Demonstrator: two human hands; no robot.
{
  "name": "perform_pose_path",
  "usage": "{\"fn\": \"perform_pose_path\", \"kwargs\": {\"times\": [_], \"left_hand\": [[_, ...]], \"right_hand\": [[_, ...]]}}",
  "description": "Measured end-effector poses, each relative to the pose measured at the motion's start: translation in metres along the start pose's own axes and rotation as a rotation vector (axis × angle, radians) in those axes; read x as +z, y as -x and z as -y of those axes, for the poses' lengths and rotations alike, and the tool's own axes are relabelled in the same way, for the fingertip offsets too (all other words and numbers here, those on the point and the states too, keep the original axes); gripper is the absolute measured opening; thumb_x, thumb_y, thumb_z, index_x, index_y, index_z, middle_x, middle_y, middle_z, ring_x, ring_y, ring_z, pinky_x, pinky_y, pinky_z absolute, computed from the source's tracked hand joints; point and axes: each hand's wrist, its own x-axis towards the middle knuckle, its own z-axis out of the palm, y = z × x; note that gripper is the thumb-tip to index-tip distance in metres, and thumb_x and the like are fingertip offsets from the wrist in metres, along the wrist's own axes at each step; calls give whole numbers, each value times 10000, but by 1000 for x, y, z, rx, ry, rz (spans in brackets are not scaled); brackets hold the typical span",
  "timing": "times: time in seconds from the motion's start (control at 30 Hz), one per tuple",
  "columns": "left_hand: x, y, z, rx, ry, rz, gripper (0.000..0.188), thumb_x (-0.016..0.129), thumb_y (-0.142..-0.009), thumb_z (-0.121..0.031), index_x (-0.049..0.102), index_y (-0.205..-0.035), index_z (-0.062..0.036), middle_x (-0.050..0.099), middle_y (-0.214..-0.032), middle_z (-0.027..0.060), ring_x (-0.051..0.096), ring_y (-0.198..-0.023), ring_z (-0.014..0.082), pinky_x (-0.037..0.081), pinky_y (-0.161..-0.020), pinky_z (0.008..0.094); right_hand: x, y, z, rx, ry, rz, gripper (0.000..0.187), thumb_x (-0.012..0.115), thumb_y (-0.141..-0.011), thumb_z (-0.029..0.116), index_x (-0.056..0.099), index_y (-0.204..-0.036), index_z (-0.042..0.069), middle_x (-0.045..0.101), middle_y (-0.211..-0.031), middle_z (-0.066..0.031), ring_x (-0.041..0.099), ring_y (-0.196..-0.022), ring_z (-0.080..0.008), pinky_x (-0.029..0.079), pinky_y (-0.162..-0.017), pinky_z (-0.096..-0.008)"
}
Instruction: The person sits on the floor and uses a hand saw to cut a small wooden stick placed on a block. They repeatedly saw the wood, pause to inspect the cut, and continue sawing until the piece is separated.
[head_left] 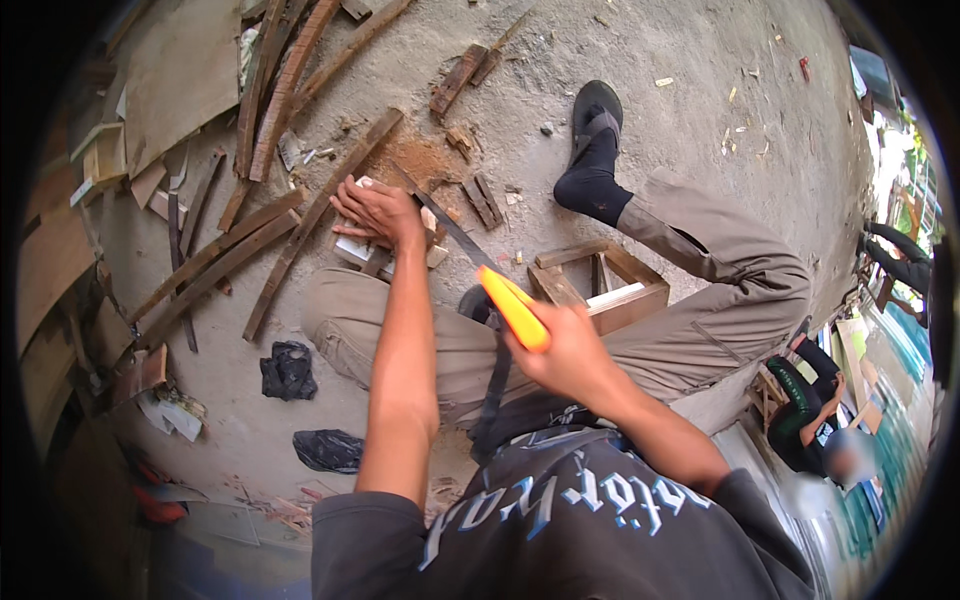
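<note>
My right hand [568, 352] is wrapped round the orange-yellow handle of a handsaw [455, 230]. The thin blade slants up and left, passing just right of my left hand [380, 212]. That hand presses down on a piece of wood [376, 264], its fingers curled over the far side and largely covering it. Pale wood blocks [350, 250] lie beneath. Reddish sawdust [415, 160] is spread on the ground beyond the blade tip. Exactly where the saw teeth meet the wood is hard to make out.
A long dark batten [318, 222] lies left of my left hand, among several wood strips [215, 250]. A small wooden frame [640, 305] rests by my bent leg. Black plastic bags [288, 370] lie at lower left. Another person [805, 400] sits at the right.
</note>
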Motion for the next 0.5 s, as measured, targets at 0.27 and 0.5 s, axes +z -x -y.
{"fn": "perform_pose_path", "kwargs": {"times": [0.27,0.5], "left_hand": [[-2,-6,1,-31,-29,23,372,436,-973,-253,530,-1294,-92,540,-1371,75,375,-1399,304,110,-1142,663],[-11,5,-11,-19,-9,73,539,354,-1000,-282,333,-1479,-37,314,-1553,170,204,-1488,321,45,-1181,595]], "right_hand": [[0,13,-11,-116,54,-16,140,692,-796,62,683,-912,-17,652,-691,-197,675,-635,-352,512,-619,-391],[4,13,-8,-101,-19,-85,97,688,-824,61,669,-840,-33,627,-625,-149,632,-562,-196,476,-559,-326]]}}
